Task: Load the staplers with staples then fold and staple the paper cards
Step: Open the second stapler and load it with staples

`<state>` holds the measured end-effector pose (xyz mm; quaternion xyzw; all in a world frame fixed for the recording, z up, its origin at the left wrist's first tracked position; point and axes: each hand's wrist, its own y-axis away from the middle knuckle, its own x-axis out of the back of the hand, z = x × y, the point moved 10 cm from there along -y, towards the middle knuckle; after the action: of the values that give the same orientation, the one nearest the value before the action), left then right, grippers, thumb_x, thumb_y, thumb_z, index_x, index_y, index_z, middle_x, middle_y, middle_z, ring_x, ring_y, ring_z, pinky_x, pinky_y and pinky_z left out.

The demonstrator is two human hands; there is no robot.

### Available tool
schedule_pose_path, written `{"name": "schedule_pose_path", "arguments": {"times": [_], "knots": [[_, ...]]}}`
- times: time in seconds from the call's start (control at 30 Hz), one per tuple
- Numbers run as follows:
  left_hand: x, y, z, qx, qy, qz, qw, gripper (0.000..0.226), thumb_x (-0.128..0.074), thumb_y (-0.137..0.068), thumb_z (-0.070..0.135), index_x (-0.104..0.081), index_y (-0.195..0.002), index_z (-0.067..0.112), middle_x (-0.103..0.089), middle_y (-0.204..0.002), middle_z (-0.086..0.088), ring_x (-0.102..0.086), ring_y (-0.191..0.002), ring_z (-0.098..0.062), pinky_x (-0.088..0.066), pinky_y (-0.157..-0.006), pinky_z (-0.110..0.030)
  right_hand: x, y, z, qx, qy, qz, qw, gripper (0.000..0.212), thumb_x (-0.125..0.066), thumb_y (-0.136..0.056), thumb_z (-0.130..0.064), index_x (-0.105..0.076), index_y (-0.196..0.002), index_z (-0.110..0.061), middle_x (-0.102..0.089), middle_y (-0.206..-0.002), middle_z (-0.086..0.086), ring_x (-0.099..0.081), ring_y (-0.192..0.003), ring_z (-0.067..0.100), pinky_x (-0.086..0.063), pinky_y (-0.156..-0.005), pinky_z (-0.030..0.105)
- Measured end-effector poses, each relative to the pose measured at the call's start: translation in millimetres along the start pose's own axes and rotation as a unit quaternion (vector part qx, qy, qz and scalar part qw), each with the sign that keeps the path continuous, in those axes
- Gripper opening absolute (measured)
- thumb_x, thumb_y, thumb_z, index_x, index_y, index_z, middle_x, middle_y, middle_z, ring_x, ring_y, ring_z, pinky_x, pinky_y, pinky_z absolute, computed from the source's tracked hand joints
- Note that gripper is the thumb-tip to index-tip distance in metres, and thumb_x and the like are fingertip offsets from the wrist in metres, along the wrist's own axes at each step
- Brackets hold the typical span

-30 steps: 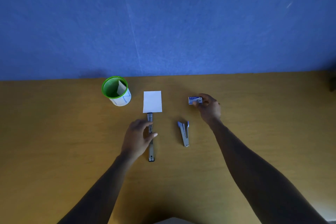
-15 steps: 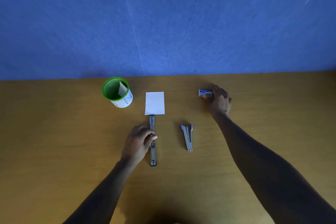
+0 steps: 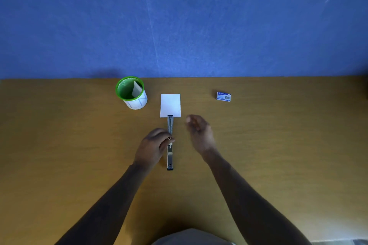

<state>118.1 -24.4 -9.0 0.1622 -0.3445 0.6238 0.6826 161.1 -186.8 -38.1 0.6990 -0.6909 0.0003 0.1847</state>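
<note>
Hands work the loading step: left hand [image 3: 154, 146] pinches the opened stapler [image 3: 170, 141] lying just near the paper card [image 3: 170, 105] on the counter [image 3: 278, 145]; right hand [image 3: 199, 132] hovers relaxed and empty – staple box [image 3: 223, 96] sits far right. Next, I judge, staples must be fetched.

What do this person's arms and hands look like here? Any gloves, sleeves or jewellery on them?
Both arms are bare from the bottom edge of the picture to the wrists: no sleeves, watch or bracelets show. The left hand and the right hand wear no gloves. A small dark spot sits by the left hand's fingertips, too small to tell whether it is a ring. The right hand is motion-blurred, so finer details cannot be made out.
</note>
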Motion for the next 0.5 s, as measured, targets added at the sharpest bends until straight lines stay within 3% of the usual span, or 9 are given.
{"name": "schedule_pose_path", "arguments": {"times": [0.07, 0.1, 0.2, 0.27, 0.4, 0.5], "knots": [[3, 1, 9, -0.009, 0.001, 0.011, 1.0, 0.017, -0.064, -0.09, 0.023, -0.07, -0.089, 0.007, -0.064, -0.091, -0.002, -0.062, -0.081, -0.013, -0.05, -0.071, -0.028, -28, 18, 18, -0.062, -0.027, -0.062, 0.996, 0.026, -0.056, -0.095, -0.046, -0.065, -0.096, -0.023, -0.069, -0.083, 0.0, -0.067, -0.081, 0.013, -0.057, -0.083, 0.042], [4, 3, 14, -0.015, 0.001, 0.016, 1.0, 0.019, -0.061, -0.091, 0.023, -0.07, -0.091, 0.007, -0.064, -0.091, -0.002, -0.062, -0.082, -0.015, -0.049, -0.071, -0.029, -41, 28, 23, -0.097, -0.058, -0.1, 0.989, 0.031, -0.051, -0.099, -0.046, -0.065, -0.097, -0.018, -0.069, -0.085, 0.004, -0.067, -0.084, 0.019, -0.057, -0.084, 0.044], [9, 10, 28, -0.027, 0.016, 0.027, 0.999, 0.018, -0.056, -0.091, 0.015, -0.07, -0.098, 0.006, -0.064, -0.096, -0.004, -0.062, -0.086, -0.015, -0.049, -0.074, -0.025, -65, 53, 25, -0.176, -0.199, -0.161, 0.951, 0.045, -0.036, -0.107, -0.034, -0.06, -0.107, 0.004, -0.066, -0.091, 0.019, -0.068, -0.083, 0.027, -0.058, -0.072, 0.04], [11, 14, 33, -0.024, 0.03, 0.032, 0.999, 0.018, -0.059, -0.09, 0.015, -0.07, -0.101, 0.006, -0.065, -0.098, -0.005, -0.063, -0.089, -0.014, -0.051, -0.076, -0.026, -67, 60, 21, -0.189, -0.235, -0.164, 0.939, 0.036, -0.037, -0.105, -0.027, -0.059, -0.104, 0.001, -0.06, -0.09, 0.022, -0.064, -0.076, 0.028, -0.055, -0.062, 0.036], [18, 25, 40, -0.032, 0.044, 0.044, 0.998, 0.03, -0.064, -0.09, 0.03, -0.069, -0.106, 0.006, -0.064, -0.102, -0.005, -0.062, -0.097, -0.014, -0.05, -0.083, -0.025, -64, 63, 18, -0.181, -0.233, -0.171, 0.94, 0.025, -0.042, -0.097, -0.019, -0.061, -0.087, -0.006, -0.055, -0.075, 0.009, -0.053, -0.067, 0.023, -0.042, -0.059, 0.033], [32, 33, 27, -0.004, 0.008, 0.094, 0.996, 0.033, -0.061, -0.092, 0.031, -0.068, -0.109, 0.004, -0.063, -0.107, -0.007, -0.059, -0.102, -0.017, -0.046, -0.087, -0.025, -59, 69, 21, -0.21, -0.275, -0.151, 0.926, 0.021, -0.044, -0.098, -0.016, -0.062, -0.1, -0.006, -0.057, -0.071, 0.006, -0.051, -0.058, 0.018, -0.038, -0.054, 0.031]]}}
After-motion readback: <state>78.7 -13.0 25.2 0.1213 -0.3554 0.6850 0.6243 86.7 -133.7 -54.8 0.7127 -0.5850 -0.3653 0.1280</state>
